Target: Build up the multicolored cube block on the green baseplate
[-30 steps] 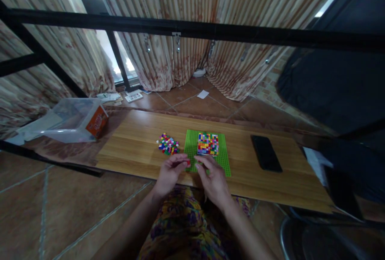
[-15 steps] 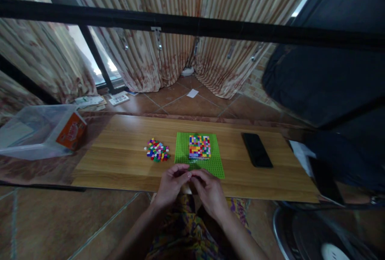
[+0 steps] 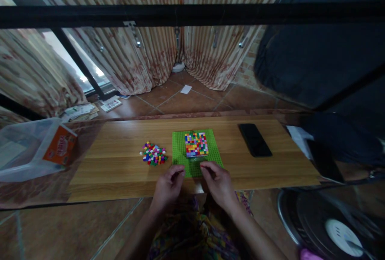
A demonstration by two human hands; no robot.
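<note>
A green studded baseplate (image 3: 178,141) lies on the wooden table, bearing a square block of many-coloured toy bricks (image 3: 196,144). Left of the plate is a loose pile of small toy bricks (image 3: 154,154). My left hand (image 3: 169,183) is at the plate's near left corner, its thumb and forefinger curled together in a pinch; whatever is between the tips is hidden. Over the near right part of the plate, my right hand (image 3: 219,181) also pinches. A tiny reddish spot shows at its fingertips, too small to name. The two hands are apart.
A black phone (image 3: 255,140) lies on the table (image 3: 120,175), right of the plate. At the far left stands a clear plastic bin (image 3: 30,143) with an orange label. A round dark stool (image 3: 319,216) is at the lower right. A black bar (image 3: 192,14) crosses beyond the table.
My hands were together at the fingertips and have come apart, the left going left and the right going right over the plate. The camera view has shifted slightly.
</note>
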